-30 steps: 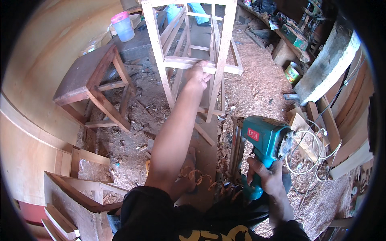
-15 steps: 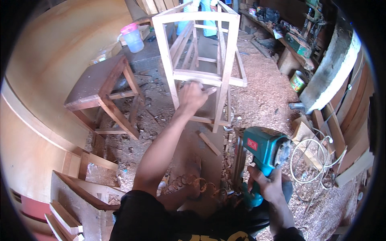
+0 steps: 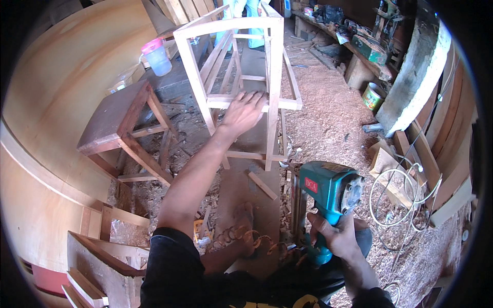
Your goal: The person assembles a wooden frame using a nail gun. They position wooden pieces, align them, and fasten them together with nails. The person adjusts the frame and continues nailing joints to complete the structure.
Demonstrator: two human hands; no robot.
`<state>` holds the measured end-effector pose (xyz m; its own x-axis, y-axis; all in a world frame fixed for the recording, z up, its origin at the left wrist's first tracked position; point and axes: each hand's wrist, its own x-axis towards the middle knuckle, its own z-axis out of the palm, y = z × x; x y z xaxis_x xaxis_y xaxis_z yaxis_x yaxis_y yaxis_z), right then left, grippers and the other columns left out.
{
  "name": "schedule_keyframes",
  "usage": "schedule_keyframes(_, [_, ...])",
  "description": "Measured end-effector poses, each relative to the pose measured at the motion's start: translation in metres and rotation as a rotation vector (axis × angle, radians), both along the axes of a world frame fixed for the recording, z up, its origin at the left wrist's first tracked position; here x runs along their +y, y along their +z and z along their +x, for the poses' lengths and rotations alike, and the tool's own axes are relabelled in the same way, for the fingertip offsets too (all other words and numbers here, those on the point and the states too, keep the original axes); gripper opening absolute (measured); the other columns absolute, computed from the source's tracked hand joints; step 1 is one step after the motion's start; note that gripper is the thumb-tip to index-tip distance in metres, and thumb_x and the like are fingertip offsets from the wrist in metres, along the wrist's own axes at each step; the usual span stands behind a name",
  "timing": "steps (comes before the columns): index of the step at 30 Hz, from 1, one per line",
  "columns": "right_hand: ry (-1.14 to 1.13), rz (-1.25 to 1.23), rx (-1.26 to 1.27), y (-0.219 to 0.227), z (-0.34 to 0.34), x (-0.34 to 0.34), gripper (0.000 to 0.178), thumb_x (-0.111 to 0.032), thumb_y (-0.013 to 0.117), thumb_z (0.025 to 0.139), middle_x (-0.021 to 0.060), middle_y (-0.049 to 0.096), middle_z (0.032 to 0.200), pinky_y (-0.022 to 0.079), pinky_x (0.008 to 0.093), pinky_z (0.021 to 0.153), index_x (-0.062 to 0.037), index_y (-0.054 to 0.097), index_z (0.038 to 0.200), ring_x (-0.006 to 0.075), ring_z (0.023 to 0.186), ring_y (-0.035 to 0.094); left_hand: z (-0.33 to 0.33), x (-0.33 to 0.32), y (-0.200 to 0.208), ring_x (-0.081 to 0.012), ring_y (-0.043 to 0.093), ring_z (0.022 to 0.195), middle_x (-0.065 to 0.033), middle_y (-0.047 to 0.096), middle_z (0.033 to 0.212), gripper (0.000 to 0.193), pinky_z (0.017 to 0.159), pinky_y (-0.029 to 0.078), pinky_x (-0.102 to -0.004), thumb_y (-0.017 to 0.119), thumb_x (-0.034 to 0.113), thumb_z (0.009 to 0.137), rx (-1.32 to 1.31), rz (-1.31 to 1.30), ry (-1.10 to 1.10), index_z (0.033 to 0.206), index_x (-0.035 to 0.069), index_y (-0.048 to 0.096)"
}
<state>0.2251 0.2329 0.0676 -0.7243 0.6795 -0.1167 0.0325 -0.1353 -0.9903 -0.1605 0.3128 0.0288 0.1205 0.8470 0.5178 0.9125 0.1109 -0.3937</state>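
A pale wooden frame with slatted sides stands in front of me. My left hand reaches out to its front cross rail, the fingers bent over the top of the bar. Low on the right, my right hand is wrapped round the handle of a teal nail gun. The gun's long dark magazine is on its left side. An orange coiled air hose lies below, partly hidden by my leg and the gun.
A brown wooden stool stands at the left. Behind it, a pink-lidded jug rests on a dark bench. Offcuts and a looped white cable lie at right, near a workbench. Another person's legs show beyond the frame.
My left hand has gone from a blurred, bent pose at the rail to fingers laid over its top. The view has shifted, moving most things leftward. The nail gun remains in my right hand.
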Motion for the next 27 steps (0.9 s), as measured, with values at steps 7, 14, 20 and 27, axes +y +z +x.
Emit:
schedule_keyframes(7, [-0.035, 0.007, 0.005, 0.000, -0.002, -0.001, 0.019, -0.003, 0.066, 0.092, 0.0040, 0.061, 0.077, 0.049, 0.0255, 0.050, -0.0006, 0.054, 0.108, 0.0109, 0.057, 0.060, -0.017, 0.007, -0.007, -0.0216, 0.062, 0.112, -0.0069, 0.064, 0.123, 0.049, 0.099, 0.049, -0.0384, 0.065, 0.026, 0.086, 0.077, 0.044, -0.105, 0.129, 0.006, 0.056])
schedule_keyframes(14, [-0.018, 0.014, 0.003, -0.001, 0.000, -0.001, 0.020, -0.003, 0.066, 0.092, 0.0043, 0.062, 0.078, 0.048, 0.0257, 0.050, 0.0004, 0.055, 0.107, 0.0114, 0.056, 0.060, -0.021, 0.009, -0.005, -0.0195, 0.065, 0.093, -0.0054, 0.066, 0.106, 0.028, 0.082, 0.055, -0.0350, 0.057, 0.012, 0.084, 0.094, 0.211, -0.263, 0.111, 0.005, 0.060])
schedule_keyframes(20, [-0.017, 0.033, -0.018, -0.002, -0.001, -0.001, 0.018, -0.004, 0.066, 0.091, 0.0058, 0.061, 0.076, 0.049, 0.0275, 0.048, 0.0013, 0.055, 0.104, 0.0139, 0.054, 0.061, -0.020, 0.008, -0.004, -0.0194, 0.063, 0.096, -0.0049, 0.065, 0.104, 0.030, 0.083, 0.054, -0.0321, 0.057, 0.012, 0.083, 0.080, 0.208, -0.258, 0.111, 0.003, 0.062])
schedule_keyframes(27, [-0.018, 0.050, -0.065, -0.005, -0.006, -0.002, 0.018, -0.005, 0.067, 0.091, 0.0073, 0.062, 0.071, 0.049, 0.0283, 0.046, 0.0022, 0.055, 0.103, 0.0160, 0.051, 0.061, -0.015, 0.007, -0.005, -0.0187, 0.060, 0.096, -0.0029, 0.059, 0.094, 0.027, 0.084, 0.051, -0.0322, 0.058, 0.013, 0.082, 0.146, 0.150, -0.139, 0.107, 0.005, 0.063])
